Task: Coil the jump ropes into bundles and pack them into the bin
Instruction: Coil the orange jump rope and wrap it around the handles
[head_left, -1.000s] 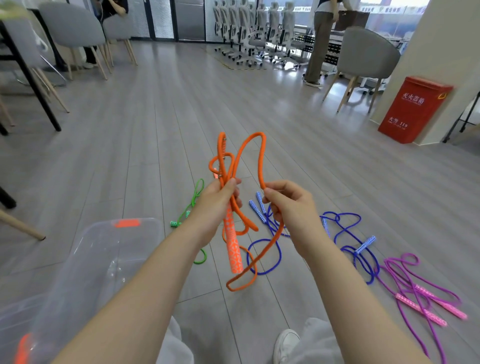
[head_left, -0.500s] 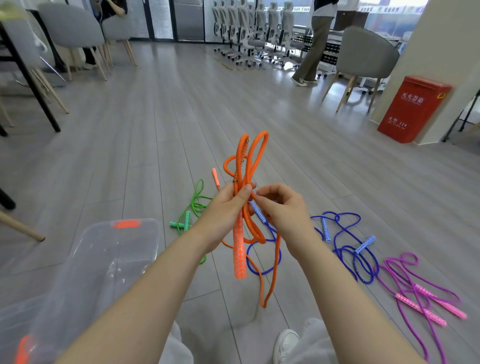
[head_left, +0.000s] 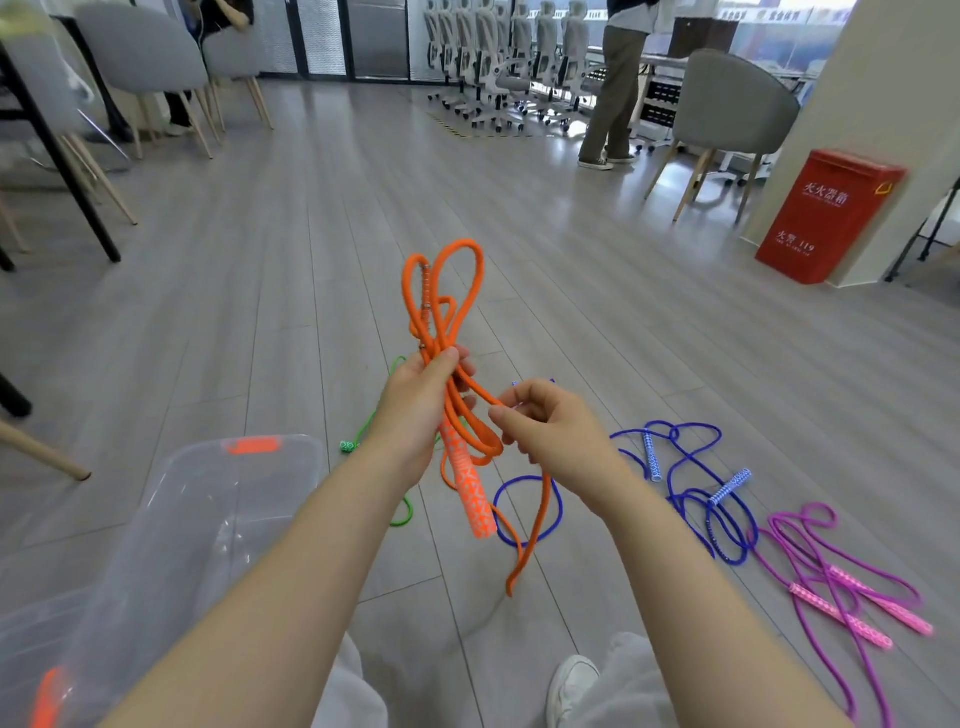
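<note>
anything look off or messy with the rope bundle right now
Yes. The orange rope in the left hand is an uneven bundle: loops of different lengths stick up, and one loose strand hangs down past the handle. The right hand holds a strand beside it.

I'm seeing grey plank floor (head_left: 597, 322) carrying blue ropes (head_left: 691, 499) at 4 o'clock, pink rope (head_left: 852, 603) beyond, clear bin (head_left: 171, 519) at 8.

Floor (head_left: 322, 218): grey wood-look planks.
Red box (head_left: 826, 215): 2 o'clock, against a pale pillar.
Grey chair (head_left: 732, 111): 1 o'clock, wooden legs.
White office chairs (head_left: 498, 57): 12 o'clock, in a row.
Standing person (head_left: 615, 88): 1 o'clock, beside the row.
Grey chairs (head_left: 140, 52): 10 o'clock.
</note>
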